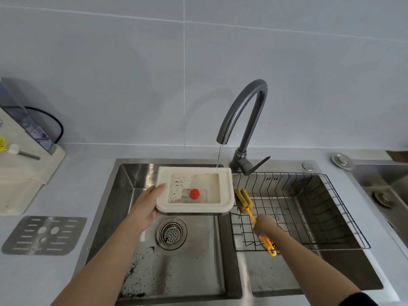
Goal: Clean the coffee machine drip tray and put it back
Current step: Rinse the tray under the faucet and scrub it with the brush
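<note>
The cream drip tray [227,191] hangs over the left sink basin, held level by its left edge in my left hand [148,204]. Dark coffee specks dot its inside, and a red float [194,193] sits in it. A thin stream of water from the dark faucet [242,120] lands in the tray's far right corner. My right hand [263,226] grips the orange handle of a sponge brush [242,200], whose yellow-green head rests just right of the tray. The metal grate [44,235] of the tray lies on the counter at the left. The coffee machine [24,155] stands at the far left.
A black wire rack [309,217] sits in the right basin under the brush. The left basin holds a round drain strainer [171,233] and scattered coffee grounds [136,272]. Another sink [384,184] lies at the far right. A tiled wall rises behind.
</note>
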### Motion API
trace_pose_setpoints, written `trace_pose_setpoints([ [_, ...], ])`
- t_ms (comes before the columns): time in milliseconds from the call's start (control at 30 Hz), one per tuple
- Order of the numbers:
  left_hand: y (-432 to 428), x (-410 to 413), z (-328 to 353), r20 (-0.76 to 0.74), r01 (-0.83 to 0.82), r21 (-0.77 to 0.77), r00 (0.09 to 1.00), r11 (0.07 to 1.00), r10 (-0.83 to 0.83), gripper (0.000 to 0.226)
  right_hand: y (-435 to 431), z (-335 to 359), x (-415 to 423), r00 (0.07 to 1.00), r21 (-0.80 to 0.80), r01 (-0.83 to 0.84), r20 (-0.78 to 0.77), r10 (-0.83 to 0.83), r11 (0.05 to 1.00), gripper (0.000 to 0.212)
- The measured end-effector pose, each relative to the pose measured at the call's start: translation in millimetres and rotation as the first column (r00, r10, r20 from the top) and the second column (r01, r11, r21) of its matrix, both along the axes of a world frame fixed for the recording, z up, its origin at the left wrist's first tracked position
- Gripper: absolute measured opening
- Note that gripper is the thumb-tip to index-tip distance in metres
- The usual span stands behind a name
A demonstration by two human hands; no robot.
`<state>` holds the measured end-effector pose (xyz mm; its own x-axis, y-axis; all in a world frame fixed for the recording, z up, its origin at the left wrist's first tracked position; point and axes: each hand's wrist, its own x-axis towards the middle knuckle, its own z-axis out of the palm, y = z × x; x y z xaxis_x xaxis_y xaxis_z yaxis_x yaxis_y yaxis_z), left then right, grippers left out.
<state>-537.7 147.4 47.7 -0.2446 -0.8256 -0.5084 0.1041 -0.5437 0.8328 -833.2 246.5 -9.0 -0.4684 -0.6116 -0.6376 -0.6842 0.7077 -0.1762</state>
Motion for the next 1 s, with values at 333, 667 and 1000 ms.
trace_pose_setpoints([
  [333,4.1,-3.9,-0.8,-0.038,-0.008,0.051,0.999,0.999,0.010,0.028,20.0,31.5,-8.4,0.974,-0.302,0.212,0.141,-0.176,0.930,0.015],
  [667,3.6,3.3,-6.4,-0.018,0.019,0.033,1.000,0.999,-0.018,0.022,58.6,106.7,-1.3,0.991,-0.629,0.089,0.130,-0.008,0.773,0.014],
  [1000,3.3,4.5,-3.2,-0.023,-0.020,0.017,1.000,1.000,0.020,0.022,37.6,126.2,33.0,0.946,-0.600,-0.324,-0.178,0.272,0.732,0.021],
])
